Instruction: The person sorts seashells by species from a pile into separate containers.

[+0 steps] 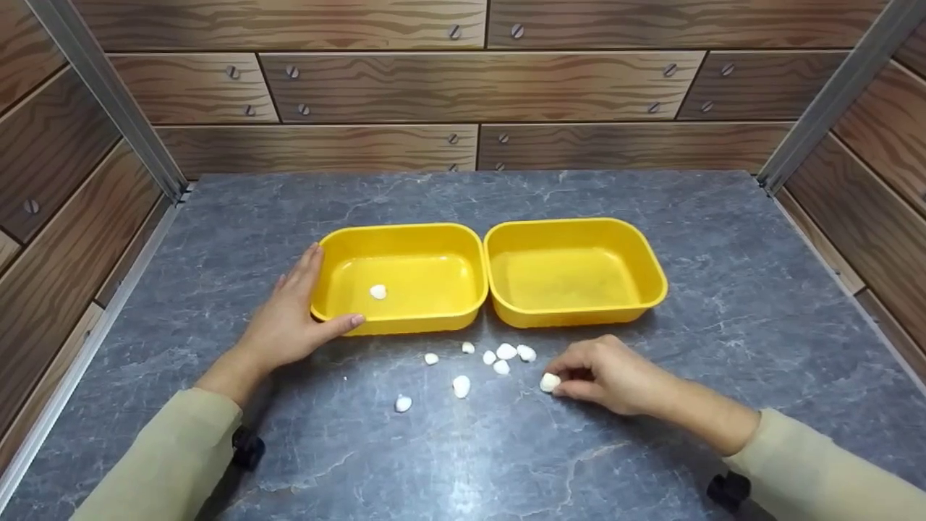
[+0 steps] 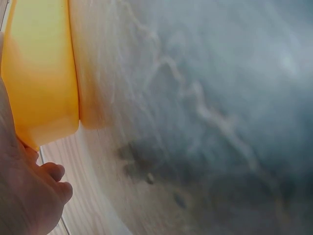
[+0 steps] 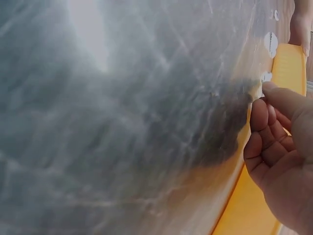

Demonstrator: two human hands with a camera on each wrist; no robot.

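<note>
My left hand (image 1: 293, 315) grips the near-left corner of the left yellow tub (image 1: 405, 325), its thumb on the front rim and its fingers along the side wall. Inside that tub lies one small white seashell (image 1: 377, 291). Between thumb and fingertips, my right hand (image 1: 615, 376) pinches another white shell (image 1: 550, 382) low over the tabletop, right of a cluster of loose shells (image 1: 506, 352). In the right wrist view, the right hand's (image 3: 281, 142) fingers are curled and mostly cover the pinched shell. The left wrist view shows the tub's outer wall (image 2: 41, 68) against the hand.
A second yellow tub (image 1: 579, 316) stands right beside the first, with no shells in it. Several more shells, such as a larger one (image 1: 461, 386), lie scattered on the grey marbled tabletop (image 1: 463, 463). Wood-patterned panels (image 1: 477, 87) enclose the back and sides.
</note>
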